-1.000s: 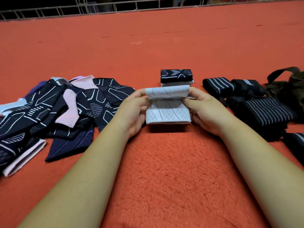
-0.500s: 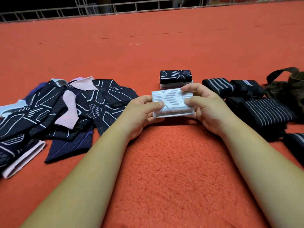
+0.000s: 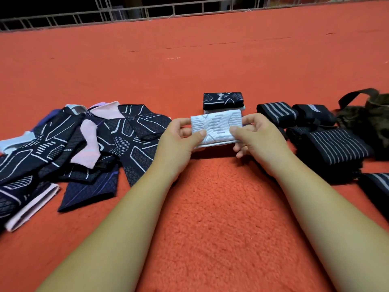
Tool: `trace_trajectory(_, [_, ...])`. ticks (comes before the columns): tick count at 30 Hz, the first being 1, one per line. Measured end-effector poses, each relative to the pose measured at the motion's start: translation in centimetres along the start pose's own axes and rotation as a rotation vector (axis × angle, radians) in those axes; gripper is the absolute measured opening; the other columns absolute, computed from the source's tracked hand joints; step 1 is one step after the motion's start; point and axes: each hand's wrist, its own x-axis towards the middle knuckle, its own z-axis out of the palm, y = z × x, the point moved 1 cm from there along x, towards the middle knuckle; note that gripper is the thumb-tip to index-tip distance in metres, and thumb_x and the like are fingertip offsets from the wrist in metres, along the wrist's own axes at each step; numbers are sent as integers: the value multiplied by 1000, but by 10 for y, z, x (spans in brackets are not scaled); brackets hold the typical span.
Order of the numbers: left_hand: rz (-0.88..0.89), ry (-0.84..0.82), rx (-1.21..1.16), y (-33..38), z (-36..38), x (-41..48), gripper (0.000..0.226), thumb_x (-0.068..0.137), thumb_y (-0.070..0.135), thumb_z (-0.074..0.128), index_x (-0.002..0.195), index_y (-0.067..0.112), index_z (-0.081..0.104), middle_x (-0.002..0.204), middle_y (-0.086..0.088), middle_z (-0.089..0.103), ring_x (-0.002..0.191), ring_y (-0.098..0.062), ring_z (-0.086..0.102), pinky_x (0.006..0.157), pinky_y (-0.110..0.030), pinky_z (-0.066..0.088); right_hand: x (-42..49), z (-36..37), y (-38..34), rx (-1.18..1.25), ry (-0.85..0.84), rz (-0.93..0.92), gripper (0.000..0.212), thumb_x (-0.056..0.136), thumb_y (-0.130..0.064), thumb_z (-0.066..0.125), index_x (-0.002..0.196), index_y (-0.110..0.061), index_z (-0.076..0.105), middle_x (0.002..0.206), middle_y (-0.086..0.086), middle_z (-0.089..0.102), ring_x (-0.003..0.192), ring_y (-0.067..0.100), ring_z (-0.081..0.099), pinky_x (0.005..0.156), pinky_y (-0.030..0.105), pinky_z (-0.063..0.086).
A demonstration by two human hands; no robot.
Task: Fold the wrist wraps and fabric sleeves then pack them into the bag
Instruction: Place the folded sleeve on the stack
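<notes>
Between both hands, the folded white sleeve [image 3: 216, 127]; left hand [image 3: 179, 140] and right hand [image 3: 256, 135] pinch its ends.

Folded white sleeve [image 3: 216, 128] pinched both ends; dark sleeves [image 3: 130, 131] left; wraps [image 3: 336, 144] right.

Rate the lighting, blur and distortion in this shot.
Head view: soft, even light, no glare; dark beyond the railing; white sleeve, left hand and right hand sharp; shadow on the carpet beneath the sleeve; wide-angle stretch swells the forearms near the bottom edge.
</notes>
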Motion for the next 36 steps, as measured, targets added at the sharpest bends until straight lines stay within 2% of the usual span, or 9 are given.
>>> trace_trajectory(2, [64,137,160,1,3,-2,45,83,36,86,110,28,52,102,-1,73,92,-22,75,87,-44,60,-1,0,2,-21,69,-56,34,98,-11,74,118,-16,47,90,19,67,58,20,67,50,35,57])
trace_trajectory(6, [167,181,319,14,15,0,24,93,27,79,95,24,55,88,10,65,76,-2,61,72,-22,46,-4,2,-3,-132,158,-151,25,99,-8,64,105,-26,48,94,9,65,59,23,72,54,41,61])
trace_trajectory(9, [169,165,290,27,19,10,9,96,23,70,102,25,63,99,13,68,93,-5,66,87,-31,53,2,6,-14,-218,234,-155,20,97,-8,53,107,-24,57,89,0,72,61,19,75,60,38,62])
trace_trajectory(16, [267,173,282,51,30,58,32,95,14,63,123,27,71,120,17,72,108,-7,67,103,-31,51,61,12,-32,-230,338,-267,27,104,-11,47,122,-22,64,127,4,67,71,5,74,58,17,55])
trace_trajectory(24, [292,164,301,15,56,105,43,99,2,54,134,20,71,140,6,68,133,-13,59,118,-31,41,106,9,-3,-351,382,-325,37,105,-13,47,132,-20,70,131,-3,63,79,8,74,84,44,64])
trace_trajectory(27, [337,164,396,-4,61,112,43,99,0,53,135,15,71,143,-2,67,132,-23,60,116,-37,42,113,9,10,-436,364,-310,40,100,-22,48,132,-18,72,132,0,67,101,22,75,98,49,59])
trace_trajectory(30, [322,166,519,-8,63,117,43,103,4,50,137,19,70,144,-3,66,125,-30,57,105,-24,34,114,9,11,-590,360,-334,36,102,-12,54,133,-11,73,134,8,71,122,27,66,115,29,42])
trace_trajectory(33, [318,116,612,-12,67,120,44,103,19,43,141,23,65,147,-4,62,128,-31,55,93,-20,22,119,7,15,-651,343,-329,36,104,-9,53,135,-10,72,135,12,70,130,26,60,111,21,34])
trace_trajectory(36, [280,82,631,-16,65,119,51,104,22,42,153,26,54,153,-4,55,135,-30,49,97,-18,19,119,5,21,-624,316,-305,37,105,-13,53,138,-13,71,136,11,68,131,24,59,108,15,31])
